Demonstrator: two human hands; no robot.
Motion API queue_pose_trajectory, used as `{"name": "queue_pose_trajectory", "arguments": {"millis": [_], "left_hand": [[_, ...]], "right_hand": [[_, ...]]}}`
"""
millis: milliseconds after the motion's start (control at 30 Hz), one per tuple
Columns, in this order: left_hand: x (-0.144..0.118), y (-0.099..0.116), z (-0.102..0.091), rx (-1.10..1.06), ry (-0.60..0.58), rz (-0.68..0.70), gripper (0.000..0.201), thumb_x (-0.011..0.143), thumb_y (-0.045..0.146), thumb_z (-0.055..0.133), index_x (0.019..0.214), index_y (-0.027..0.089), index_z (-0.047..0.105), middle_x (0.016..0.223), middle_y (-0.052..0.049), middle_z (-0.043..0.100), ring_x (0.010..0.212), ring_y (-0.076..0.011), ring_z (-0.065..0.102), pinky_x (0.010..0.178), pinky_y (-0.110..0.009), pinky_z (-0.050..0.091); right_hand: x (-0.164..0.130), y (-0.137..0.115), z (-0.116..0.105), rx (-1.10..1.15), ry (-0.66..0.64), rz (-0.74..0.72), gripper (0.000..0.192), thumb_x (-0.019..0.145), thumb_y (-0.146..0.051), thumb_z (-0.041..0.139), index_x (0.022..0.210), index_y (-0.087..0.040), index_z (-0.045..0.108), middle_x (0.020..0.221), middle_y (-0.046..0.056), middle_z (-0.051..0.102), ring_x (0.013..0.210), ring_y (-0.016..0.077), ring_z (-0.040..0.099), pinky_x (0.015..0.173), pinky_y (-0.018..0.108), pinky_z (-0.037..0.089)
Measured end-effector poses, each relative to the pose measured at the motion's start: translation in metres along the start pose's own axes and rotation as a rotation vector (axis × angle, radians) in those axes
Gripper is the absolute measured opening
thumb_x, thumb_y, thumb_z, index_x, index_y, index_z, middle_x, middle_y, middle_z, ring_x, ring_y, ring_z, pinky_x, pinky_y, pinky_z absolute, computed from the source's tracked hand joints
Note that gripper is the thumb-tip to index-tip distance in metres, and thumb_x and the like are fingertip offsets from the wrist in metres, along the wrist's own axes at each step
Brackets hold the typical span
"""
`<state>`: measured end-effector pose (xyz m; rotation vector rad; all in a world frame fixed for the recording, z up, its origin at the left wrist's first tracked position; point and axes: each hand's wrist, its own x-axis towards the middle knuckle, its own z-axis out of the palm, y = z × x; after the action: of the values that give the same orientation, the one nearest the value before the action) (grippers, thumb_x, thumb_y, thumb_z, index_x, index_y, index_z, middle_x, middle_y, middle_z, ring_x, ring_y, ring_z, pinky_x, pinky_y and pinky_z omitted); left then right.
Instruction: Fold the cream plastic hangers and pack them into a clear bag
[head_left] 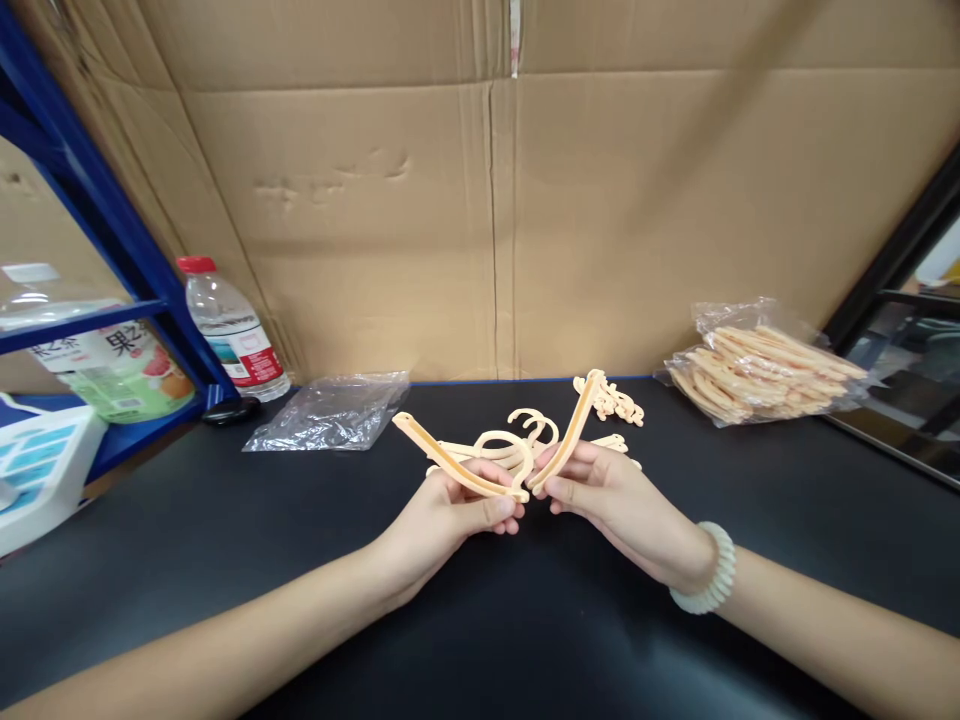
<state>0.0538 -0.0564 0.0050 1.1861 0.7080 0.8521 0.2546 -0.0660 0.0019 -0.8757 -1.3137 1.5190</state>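
As both grip arms, left hand [442, 515], right hand [607, 500], hook [499, 445] half hidden behind hanger arms [517, 470]

On the tabletop [225, 520], a water bottle [234, 330] stood at the far left, an empty bag [330, 412] lay just right of it, loose hanger pieces [611, 400] lay farther right, and a filled bag [761, 365] lay rightmost, all before the cardboard wall [480, 200].
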Motion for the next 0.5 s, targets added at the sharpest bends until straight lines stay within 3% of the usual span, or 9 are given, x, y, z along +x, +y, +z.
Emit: {"name": "queue_pose_trajectory", "arguments": {"millis": [267,500], "left_hand": [[0.0003,0.0000,-0.0016,0.044,-0.010,-0.054,0.024,0.067,0.024,0.081,0.076,0.012,0.063,0.069,-0.001,0.065,0.063,-0.0106,0.057,0.064,-0.023,0.046],[-0.0007,0.0010,0.0030,0.108,0.014,-0.016,0.021,0.066,0.024,0.080,0.072,0.013,0.063,0.067,0.000,0.064,0.061,-0.0110,0.056,0.061,-0.024,0.046]], "right_hand": [[0.0007,-0.0011,0.0051,-0.118,-0.101,-0.107,0.014,0.077,-0.024,0.071,0.088,-0.019,0.067,0.087,0.003,0.069,0.085,0.0176,0.064,0.079,0.032,0.051],[-0.0028,-0.0075,0.0079,-0.176,-0.124,-0.167,0.010,0.081,-0.028,0.068,0.087,-0.020,0.070,0.089,0.002,0.067,0.080,0.0169,0.062,0.071,0.030,0.053]]}}
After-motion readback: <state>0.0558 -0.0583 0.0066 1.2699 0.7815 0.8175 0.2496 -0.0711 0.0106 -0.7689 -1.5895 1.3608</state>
